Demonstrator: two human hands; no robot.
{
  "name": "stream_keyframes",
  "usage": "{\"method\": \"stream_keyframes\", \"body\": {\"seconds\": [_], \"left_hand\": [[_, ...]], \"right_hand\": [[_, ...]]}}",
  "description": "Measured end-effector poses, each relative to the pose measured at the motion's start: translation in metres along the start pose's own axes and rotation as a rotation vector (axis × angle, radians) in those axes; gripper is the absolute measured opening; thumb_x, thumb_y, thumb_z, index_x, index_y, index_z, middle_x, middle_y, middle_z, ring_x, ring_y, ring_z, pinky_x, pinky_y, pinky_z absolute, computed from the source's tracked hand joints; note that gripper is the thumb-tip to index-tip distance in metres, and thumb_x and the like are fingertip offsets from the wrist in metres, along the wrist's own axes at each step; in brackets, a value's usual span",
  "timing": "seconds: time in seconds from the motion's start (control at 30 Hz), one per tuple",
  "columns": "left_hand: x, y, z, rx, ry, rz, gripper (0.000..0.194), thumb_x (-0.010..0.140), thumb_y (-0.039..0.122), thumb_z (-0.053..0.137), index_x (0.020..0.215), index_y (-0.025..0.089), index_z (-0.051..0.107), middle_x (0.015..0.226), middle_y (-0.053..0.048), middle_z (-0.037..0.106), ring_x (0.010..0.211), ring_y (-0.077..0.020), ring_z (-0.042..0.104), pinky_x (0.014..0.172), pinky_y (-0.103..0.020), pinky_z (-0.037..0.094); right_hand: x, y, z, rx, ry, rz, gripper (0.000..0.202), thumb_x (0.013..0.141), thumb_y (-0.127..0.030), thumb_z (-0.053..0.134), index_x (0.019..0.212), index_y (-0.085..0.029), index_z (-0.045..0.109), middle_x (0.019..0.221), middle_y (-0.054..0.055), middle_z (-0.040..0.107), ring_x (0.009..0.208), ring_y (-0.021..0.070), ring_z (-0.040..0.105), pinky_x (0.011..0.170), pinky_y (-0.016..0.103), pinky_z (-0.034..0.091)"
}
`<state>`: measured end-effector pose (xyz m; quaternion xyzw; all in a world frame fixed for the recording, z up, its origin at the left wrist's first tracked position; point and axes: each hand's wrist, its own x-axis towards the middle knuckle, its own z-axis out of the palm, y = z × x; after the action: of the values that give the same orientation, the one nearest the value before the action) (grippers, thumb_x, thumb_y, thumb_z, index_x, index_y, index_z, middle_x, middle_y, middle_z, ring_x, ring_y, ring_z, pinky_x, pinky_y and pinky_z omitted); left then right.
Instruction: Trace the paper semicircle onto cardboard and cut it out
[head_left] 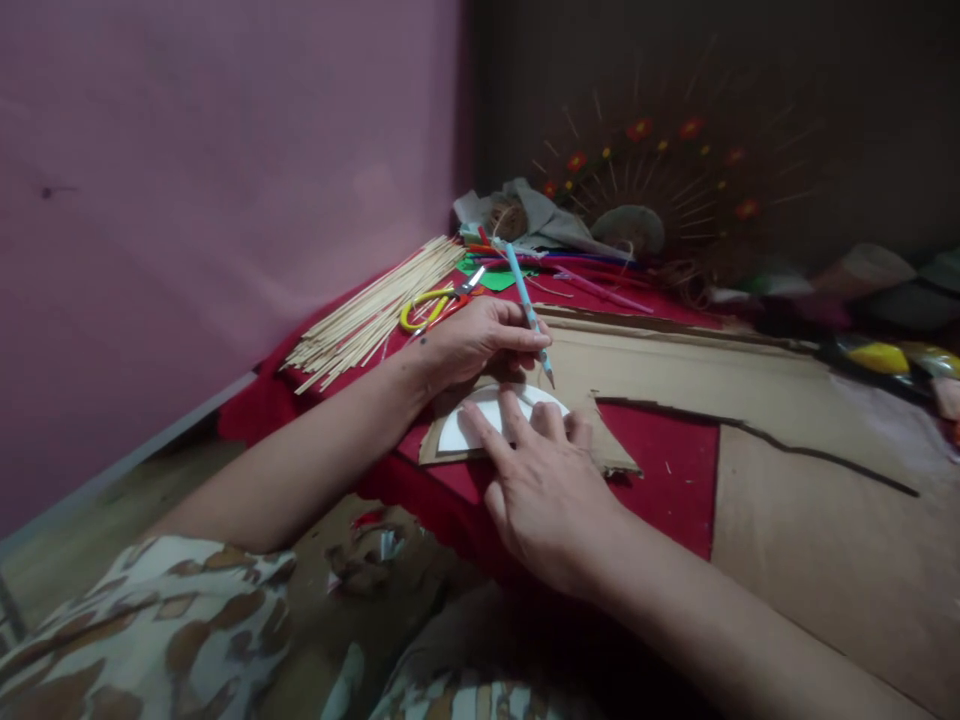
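Note:
My left hand grips a light blue pencil, its sharpened tip pointing down close to the curved edge of a white half-round paper piece. Spread over that white piece are the fingers of my right hand, pressing it flat. Under it lies a small brown cardboard piece with a torn edge. I cannot tell whether the pencil tip touches the cardboard. Beyond my left wrist rest scissors with yellow and orange-red handles.
A bundle of thin wooden sticks lies at the left on the red cloth. Large cardboard covers the right side. Behind are colored pipe cleaners, a twine ball, grey cloth and a flowered stick fan. Scraps litter the floor.

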<state>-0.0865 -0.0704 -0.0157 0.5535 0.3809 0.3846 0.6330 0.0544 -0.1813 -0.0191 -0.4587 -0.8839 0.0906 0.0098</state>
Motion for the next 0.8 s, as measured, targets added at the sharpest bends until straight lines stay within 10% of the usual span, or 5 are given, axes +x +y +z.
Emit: {"method": "stream_keyframes", "body": {"seconds": [0.4, 0.8], "left_hand": [[0.001, -0.002, -0.003, -0.056, -0.028, 0.061, 0.005, 0.079, 0.013, 0.073, 0.081, 0.013, 0.069, 0.066, 0.000, 0.066, 0.054, -0.0070, 0.058, 0.052, -0.020, 0.042], [-0.002, 0.002, -0.001, -0.039, 0.013, 0.042, 0.008, 0.077, 0.013, 0.076, 0.079, 0.013, 0.068, 0.066, -0.001, 0.066, 0.053, -0.0078, 0.058, 0.050, -0.021, 0.042]], "right_hand": [[-0.001, 0.022, -0.023, 0.047, -0.111, -0.041, 0.075, 0.083, -0.013, 0.040, 0.154, -0.039, 0.037, 0.159, 0.005, 0.041, 0.117, 0.0363, 0.050, 0.095, 0.063, 0.042], [0.005, 0.001, -0.002, -0.186, -0.078, -0.026, 0.068, 0.089, -0.019, 0.049, 0.151, -0.046, 0.037, 0.157, 0.019, 0.035, 0.116, 0.0471, 0.053, 0.087, 0.066, 0.042]]}}
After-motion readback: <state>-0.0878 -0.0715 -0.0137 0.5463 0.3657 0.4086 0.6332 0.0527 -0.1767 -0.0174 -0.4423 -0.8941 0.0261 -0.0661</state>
